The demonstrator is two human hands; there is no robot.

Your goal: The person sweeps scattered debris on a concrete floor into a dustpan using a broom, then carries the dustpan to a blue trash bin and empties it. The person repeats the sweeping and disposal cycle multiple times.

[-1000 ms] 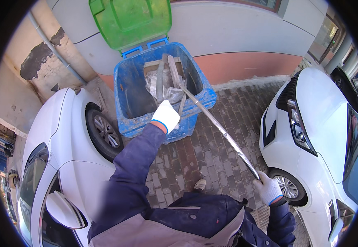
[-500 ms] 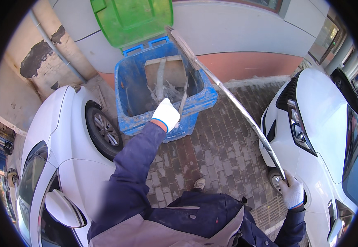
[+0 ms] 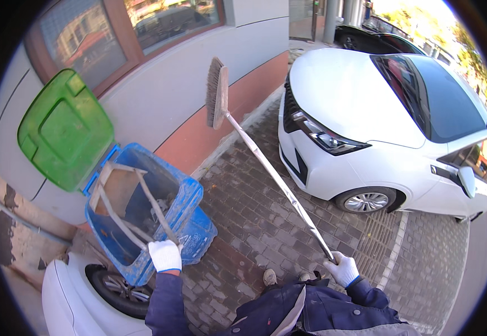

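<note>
The left gloved hand (image 3: 165, 256) is wrapped around a dustpan (image 3: 119, 192) that looks emptied — though not yet lifted clear of the open blue rubbish bin (image 3: 197, 239) — while the right gloved hand (image 3: 344, 269) grips a broom (image 3: 277, 178) raised above brick paving (image 3: 238, 193).

A: What's the handle (image 3: 280, 187) in the right hand (image 3: 345, 271) made of?

B: Metal, by its look: silvery, glossy, slightly uneven. The glove (image 3: 348, 274) over those fingers is matt white cloth.

A: And at the end farthest from the fingers?

B: Rough, dusty bristles (image 3: 213, 84).

A: The bars (image 3: 158, 207) at the fingers of the left hand (image 3: 165, 256)?

B: Dull and scuffed; metal or wood, I can't tell.

A: Just beyond those fingers?

B: A scratched, grimy blue plastic bin (image 3: 196, 238); farther out, its smoother green plastic lid (image 3: 64, 129).

A: Beyond the right fingers?

B: Glossy white paint on the car (image 3: 333, 84).
</note>
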